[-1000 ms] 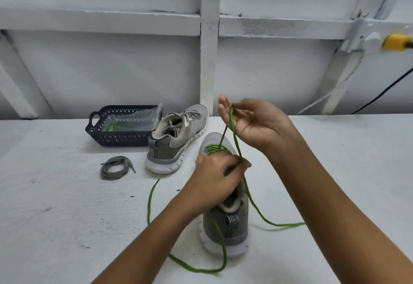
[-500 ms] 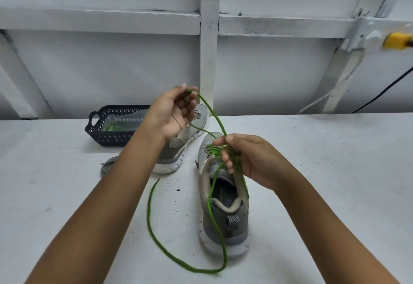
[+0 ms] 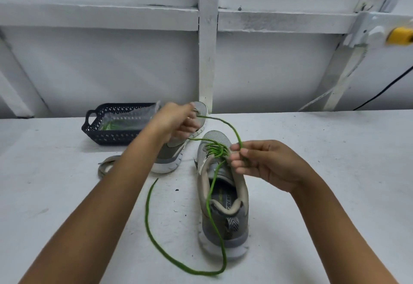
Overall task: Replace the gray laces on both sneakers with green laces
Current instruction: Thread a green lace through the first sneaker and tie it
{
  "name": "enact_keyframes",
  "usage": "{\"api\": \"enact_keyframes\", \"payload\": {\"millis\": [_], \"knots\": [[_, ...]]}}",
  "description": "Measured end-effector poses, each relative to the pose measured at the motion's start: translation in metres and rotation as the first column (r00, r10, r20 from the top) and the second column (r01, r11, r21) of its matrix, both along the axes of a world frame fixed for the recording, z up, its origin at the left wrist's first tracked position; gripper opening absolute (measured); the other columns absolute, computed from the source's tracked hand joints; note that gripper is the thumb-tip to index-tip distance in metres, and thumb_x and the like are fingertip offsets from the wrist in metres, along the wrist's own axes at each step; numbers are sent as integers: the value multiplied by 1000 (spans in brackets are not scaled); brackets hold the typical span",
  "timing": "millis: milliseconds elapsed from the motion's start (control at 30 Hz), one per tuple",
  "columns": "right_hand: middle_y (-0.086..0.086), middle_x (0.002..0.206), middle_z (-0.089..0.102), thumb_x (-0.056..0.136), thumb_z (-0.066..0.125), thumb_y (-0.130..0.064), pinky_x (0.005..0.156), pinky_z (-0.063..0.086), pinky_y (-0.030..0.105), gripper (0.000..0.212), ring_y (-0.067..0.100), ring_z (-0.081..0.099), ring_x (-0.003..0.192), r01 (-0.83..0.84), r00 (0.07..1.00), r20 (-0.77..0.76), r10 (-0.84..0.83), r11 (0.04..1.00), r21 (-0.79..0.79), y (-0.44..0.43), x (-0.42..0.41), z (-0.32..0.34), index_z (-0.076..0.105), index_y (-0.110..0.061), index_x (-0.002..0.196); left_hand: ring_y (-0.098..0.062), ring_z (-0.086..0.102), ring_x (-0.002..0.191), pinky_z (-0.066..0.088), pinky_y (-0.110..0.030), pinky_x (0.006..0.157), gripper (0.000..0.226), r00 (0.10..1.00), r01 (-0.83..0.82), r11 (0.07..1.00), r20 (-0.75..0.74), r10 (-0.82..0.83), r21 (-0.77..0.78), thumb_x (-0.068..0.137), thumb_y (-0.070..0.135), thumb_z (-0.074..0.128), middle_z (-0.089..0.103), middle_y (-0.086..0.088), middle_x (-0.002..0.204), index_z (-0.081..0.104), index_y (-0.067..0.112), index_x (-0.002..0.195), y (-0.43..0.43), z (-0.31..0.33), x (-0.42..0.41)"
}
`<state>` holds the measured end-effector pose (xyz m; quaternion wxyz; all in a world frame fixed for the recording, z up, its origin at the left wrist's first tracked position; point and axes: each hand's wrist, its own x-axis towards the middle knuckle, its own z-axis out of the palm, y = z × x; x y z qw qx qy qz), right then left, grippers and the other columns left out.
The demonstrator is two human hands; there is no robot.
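1. You have the near sneaker (image 3: 225, 223) standing in the middle of the table (image 3: 67, 216), heel toward you and toe at 12 o'clock. That leaves its eyelets facing up, within reach of both hands.
2. The green lace (image 3: 214, 149) crosses only the toe-end eyelets. I judge this shoe partly laced.
3. Your left hand (image 3: 176, 120), at 10 o'clock from the shoe, has its fingers curled and pinches the lace, probably to draw slack out sideways.
4. Your right hand (image 3: 263, 163), at the shoe's 2 o'clock edge, pinches the same lace between thumb and fingertips just beside the lacing. A stretch arcs across between your two hands.
5. A free tail runs over the heel and loops on the table from 6 round to 8 o'clock.
6. The second sneaker (image 3: 172, 158) sits at 10 o'clock, mostly hidden behind your left arm, so I cannot tell how it is laced.
7. A loose gray lace (image 3: 105, 167) lies at 9 o'clock. The basket (image 3: 116, 137) beyond it holds something green in clear wrap, likely the spare lace.
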<state>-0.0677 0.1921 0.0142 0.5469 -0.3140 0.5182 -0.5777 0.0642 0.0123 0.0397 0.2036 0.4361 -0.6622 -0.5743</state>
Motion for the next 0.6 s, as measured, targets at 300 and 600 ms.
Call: {"api": "enact_keyframes", "payload": {"millis": [300, 600], "knots": [[-8, 72, 65, 91, 60, -15, 58, 48, 17, 11, 5, 58, 68, 344, 840, -423, -341, 936, -73, -5, -3, -17, 70, -19, 88, -22, 36, 121, 28, -29, 96, 37, 934, 259, 834, 346, -87, -487, 93, 47, 47, 50, -4, 115, 59, 20, 70, 86, -59, -12], [6, 74, 66, 89, 58, 1, 63, 55, 20, 20, 14, 64, 69, 477, 807, -318, -498, 867, -146, -12, 13, -43, 66, -16, 81, -17, 31, 131, 24, -27, 107, 24, 963, 201, 883, 253, -97, -425, 90, 25, 50, 45, 2, 134, 73, 16, 92, 84, -68, -16]]}}
